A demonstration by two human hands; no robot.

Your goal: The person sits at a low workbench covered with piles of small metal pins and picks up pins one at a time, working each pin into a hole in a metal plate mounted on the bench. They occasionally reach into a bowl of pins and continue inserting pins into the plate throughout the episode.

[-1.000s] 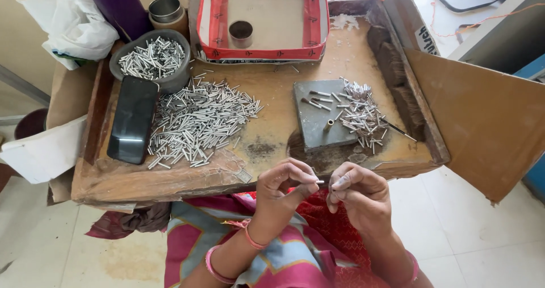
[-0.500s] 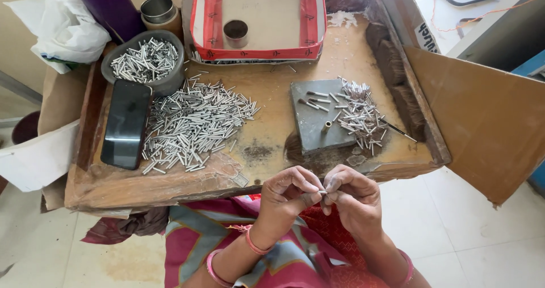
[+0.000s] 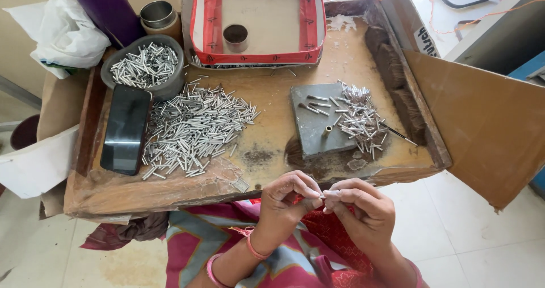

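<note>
Tube (image 3: 325, 195), small and silvery, pinched between left hand (image 3: 289, 197) and right hand (image 3: 360, 205), just below the surface (image 3: 272, 129) edge. Both grips clenched on it. Best kept level, fingertips close, pile (image 3: 193, 132) within reach.

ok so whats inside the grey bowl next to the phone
The grey bowl holds a heap of short silvery metal tubes, like the pile spread on the wooden tray. The bowl's bottom is covered, so anything beneath them cannot be seen.

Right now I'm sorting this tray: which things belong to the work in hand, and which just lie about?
In use:
left hand
right hand
small metal tube pinched between both
loose tube pile
grey slab

Lying about:
black phone
white bag
purple bottle
</note>
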